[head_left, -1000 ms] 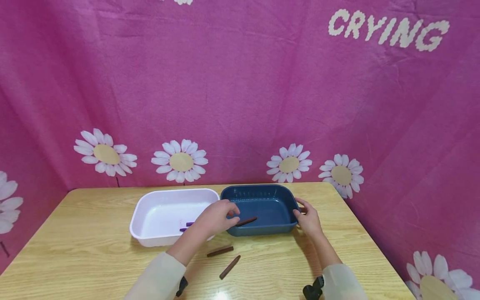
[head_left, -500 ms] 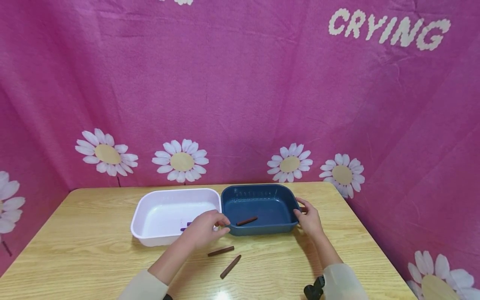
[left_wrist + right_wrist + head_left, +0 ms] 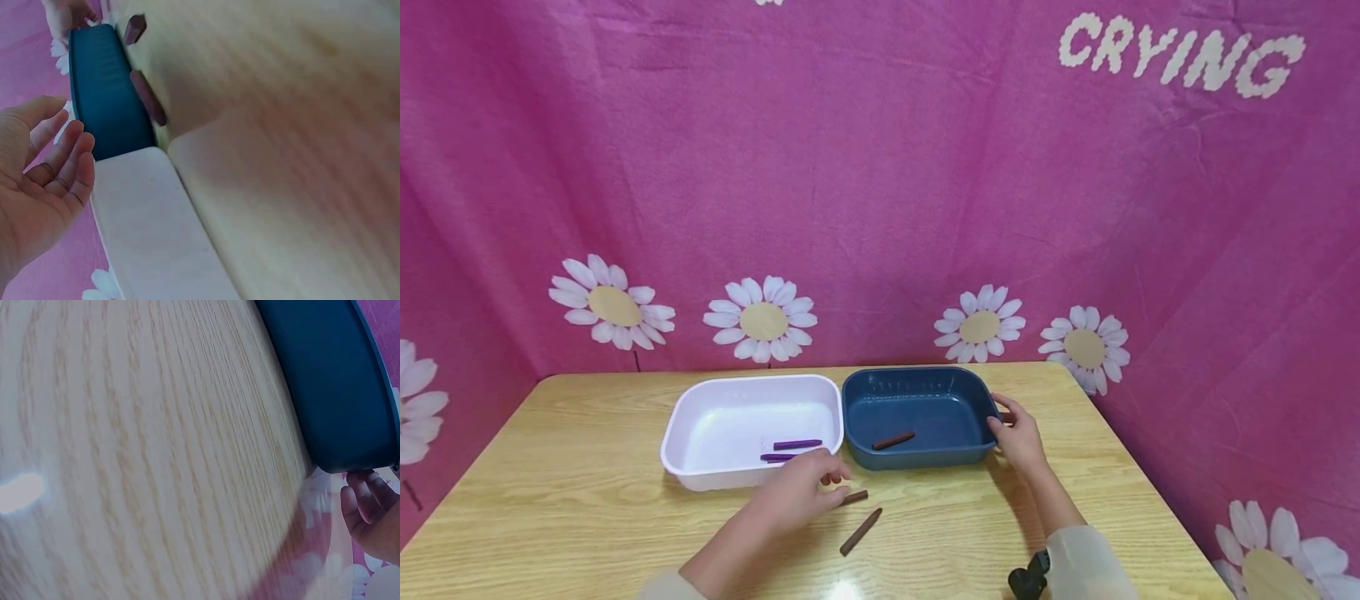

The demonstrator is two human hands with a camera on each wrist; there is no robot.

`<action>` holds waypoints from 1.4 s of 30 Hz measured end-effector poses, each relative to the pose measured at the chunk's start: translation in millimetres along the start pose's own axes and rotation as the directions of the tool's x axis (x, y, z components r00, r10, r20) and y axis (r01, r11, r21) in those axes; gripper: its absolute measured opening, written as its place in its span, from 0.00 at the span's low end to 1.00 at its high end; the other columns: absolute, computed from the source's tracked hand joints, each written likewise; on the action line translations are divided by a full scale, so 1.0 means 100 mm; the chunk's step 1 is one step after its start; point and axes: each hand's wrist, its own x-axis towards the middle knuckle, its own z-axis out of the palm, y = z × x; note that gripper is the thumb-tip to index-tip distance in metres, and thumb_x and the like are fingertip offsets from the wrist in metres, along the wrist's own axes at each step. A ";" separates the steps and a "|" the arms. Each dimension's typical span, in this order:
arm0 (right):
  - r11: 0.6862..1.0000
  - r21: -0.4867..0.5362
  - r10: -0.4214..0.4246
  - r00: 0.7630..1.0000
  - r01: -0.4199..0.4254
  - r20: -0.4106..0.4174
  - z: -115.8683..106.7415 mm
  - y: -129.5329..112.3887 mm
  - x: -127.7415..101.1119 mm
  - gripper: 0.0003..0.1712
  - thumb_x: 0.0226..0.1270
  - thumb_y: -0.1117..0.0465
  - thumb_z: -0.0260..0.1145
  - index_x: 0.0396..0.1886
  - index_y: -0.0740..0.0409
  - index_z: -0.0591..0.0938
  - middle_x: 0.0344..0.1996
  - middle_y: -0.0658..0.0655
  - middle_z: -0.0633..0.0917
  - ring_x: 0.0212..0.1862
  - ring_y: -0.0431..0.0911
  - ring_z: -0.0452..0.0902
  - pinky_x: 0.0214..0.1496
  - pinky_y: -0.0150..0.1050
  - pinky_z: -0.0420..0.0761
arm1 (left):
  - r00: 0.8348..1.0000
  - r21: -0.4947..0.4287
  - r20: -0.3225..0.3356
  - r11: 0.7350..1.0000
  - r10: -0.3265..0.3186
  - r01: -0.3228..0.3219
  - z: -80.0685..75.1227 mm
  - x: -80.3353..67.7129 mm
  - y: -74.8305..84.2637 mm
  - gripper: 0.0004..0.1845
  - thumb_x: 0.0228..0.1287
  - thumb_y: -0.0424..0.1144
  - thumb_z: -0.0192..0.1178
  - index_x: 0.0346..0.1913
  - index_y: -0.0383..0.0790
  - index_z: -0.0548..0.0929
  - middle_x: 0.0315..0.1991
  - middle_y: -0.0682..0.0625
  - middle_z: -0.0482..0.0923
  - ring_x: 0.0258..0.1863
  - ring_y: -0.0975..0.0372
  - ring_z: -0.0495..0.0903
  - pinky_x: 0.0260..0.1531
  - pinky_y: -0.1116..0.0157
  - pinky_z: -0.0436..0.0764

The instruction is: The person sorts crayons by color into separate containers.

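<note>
My left hand (image 3: 801,492) hovers just in front of the white tray (image 3: 681,429), fingers loosely bent and nothing held. It partly covers a brown crayon (image 3: 855,497) on the table. Closer to me lies a second brown crayon (image 3: 861,532). Two purple crayons, one lower (image 3: 775,457) and one upper (image 3: 797,445), rest in the white tray. Inside the dark blue tray (image 3: 925,458) is another brown crayon (image 3: 893,440). My right hand (image 3: 1018,435) grips that tray's right end, thumb at the rim. A reddish-brown patch shows between its thumb and index finger; its nature is unclear.
Both trays stand side by side on the wooden table (image 3: 587,483), near its back edge. A pink curtain (image 3: 865,183) with daisies hangs behind and around the sides.
My left hand has drawn back from over the blue tray's left corner toward the nearer brown crayons, uncovering the purple ones. The right hand stays at the blue tray.
</note>
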 end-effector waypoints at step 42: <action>1.000 0.012 -0.009 1.000 0.009 0.000 0.00 -0.01 -0.02 0.25 0.65 0.68 0.56 0.63 0.61 0.70 0.47 0.73 0.78 0.33 0.47 0.77 0.28 0.30 0.74 | 0.995 0.258 -0.056 0.964 0.080 -0.063 0.36 -0.01 -0.04 0.03 0.48 0.28 0.62 0.23 0.38 0.81 0.21 0.53 0.71 0.24 0.64 0.70 0.26 0.70 0.71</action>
